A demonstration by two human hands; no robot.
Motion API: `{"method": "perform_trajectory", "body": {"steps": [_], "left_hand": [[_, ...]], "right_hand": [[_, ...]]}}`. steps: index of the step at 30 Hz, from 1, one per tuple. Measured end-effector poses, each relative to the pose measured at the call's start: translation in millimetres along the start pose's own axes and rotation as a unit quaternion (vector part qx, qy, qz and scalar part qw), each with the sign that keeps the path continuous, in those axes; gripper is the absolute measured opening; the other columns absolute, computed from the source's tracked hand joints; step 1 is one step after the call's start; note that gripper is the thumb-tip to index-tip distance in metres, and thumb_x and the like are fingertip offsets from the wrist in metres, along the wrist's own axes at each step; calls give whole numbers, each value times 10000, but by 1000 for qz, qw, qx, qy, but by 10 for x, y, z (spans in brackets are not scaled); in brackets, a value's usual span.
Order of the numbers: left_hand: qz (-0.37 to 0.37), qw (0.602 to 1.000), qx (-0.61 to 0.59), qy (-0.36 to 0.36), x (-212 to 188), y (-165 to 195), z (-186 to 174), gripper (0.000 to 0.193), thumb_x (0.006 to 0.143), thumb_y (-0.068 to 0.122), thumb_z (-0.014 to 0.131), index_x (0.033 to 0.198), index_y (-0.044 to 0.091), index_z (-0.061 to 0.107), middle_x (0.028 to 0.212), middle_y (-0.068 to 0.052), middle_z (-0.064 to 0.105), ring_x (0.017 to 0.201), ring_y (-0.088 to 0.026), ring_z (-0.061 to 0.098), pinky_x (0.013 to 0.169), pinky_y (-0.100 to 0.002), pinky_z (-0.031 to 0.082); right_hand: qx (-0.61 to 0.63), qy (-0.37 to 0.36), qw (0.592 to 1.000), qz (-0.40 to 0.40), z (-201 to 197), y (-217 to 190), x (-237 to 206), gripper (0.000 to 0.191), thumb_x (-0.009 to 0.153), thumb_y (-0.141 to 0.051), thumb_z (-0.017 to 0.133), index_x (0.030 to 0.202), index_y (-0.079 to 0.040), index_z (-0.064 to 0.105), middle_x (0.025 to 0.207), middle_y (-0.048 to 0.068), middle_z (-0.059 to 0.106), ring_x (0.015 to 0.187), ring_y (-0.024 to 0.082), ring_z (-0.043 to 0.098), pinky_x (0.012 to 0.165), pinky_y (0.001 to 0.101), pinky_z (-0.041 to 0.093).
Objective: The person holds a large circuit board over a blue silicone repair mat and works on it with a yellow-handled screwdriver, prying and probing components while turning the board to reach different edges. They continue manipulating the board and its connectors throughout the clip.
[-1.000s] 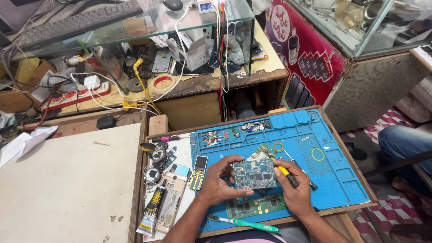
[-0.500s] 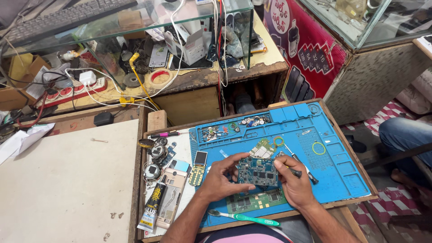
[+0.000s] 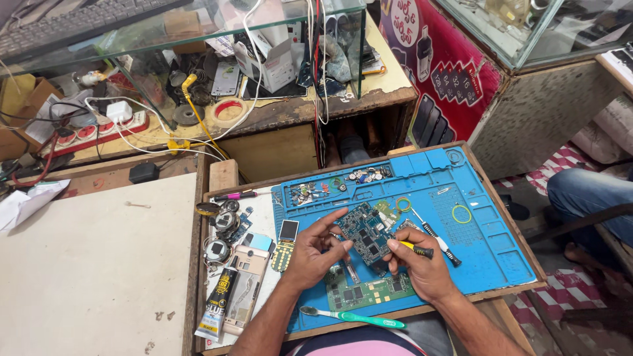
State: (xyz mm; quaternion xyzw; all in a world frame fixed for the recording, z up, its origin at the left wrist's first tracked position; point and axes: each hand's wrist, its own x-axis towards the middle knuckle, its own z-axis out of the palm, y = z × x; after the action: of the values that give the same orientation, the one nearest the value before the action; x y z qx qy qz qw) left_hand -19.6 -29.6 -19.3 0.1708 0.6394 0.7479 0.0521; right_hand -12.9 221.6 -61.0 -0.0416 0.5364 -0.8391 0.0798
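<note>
Left hand point(image 3: 311, 256) reaches in from the lower edge, forearm angled up and right, palm turned inward. Its grip is a pinch: thumb and fingers close on the left edge of a dark blue circuit board point(image 3: 366, 232), held tilted just above the blue work mat point(image 3: 488, 244).

Right hand point(image 3: 417, 262) comes in from lower right, fingers curled. Its grip is pressed around a yellow-handled screwdriver point(image 3: 422, 250), the black shaft pointing right and away from the board; its thumb touches the board's right edge.

Left of the left grip, on the bench: a small keypad phone point(image 3: 285, 242), a pink phone shell point(image 3: 245, 285), a glue tube point(image 3: 216, 304), round metal parts. Just under both grips lies a green circuit board point(image 3: 369, 291), partly covered by the hands. Nearer the body, a green toothbrush point(image 3: 356, 319) lies flat on the mat. Right of the right grip: a white-handled tool point(image 3: 440, 241), then a yellow-green ring point(image 3: 461, 213). Beyond the grips, loose small parts sit in the mat's upper trays.
</note>
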Motion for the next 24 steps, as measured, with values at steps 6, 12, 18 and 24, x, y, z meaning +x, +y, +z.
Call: {"method": "perform_trajectory", "body": {"steps": [6,12,18,24], "left_hand": [[5,1000,-3,28,5,10,3,573,881,-5,754,1423,46,574,989,-54,680,747,-99,719,651,-244,597],[8,999,-10,30,8,31,15,540,881,-9,757,1384,41,567,944,-70,719,728,-92,715,627,-238,597],[14,1000,-13,24,14,31,14,530,883,-11,761,1368,42,554,931,-75,723,729,-94,712,631,-242,589],[-2,999,-28,31,14,28,13,543,873,-8,764,1364,43,538,945,-71,722,735,-98,715,633,-249,592]], "right_hand": [[-14,-3,1000,-1,32,-1,5,139,950,-115,676,945,23,662,761,141,715,603,164,664,557,268,537],[-28,-4,1000,-1,35,16,-3,162,959,-145,667,931,15,670,751,142,719,607,157,664,566,268,541],[-31,-5,1000,1,44,7,10,175,961,-152,666,914,17,674,750,140,714,607,156,663,567,267,539],[-26,-8,1000,9,39,8,7,173,956,-152,661,910,14,669,749,135,713,604,156,665,562,266,541]]}}
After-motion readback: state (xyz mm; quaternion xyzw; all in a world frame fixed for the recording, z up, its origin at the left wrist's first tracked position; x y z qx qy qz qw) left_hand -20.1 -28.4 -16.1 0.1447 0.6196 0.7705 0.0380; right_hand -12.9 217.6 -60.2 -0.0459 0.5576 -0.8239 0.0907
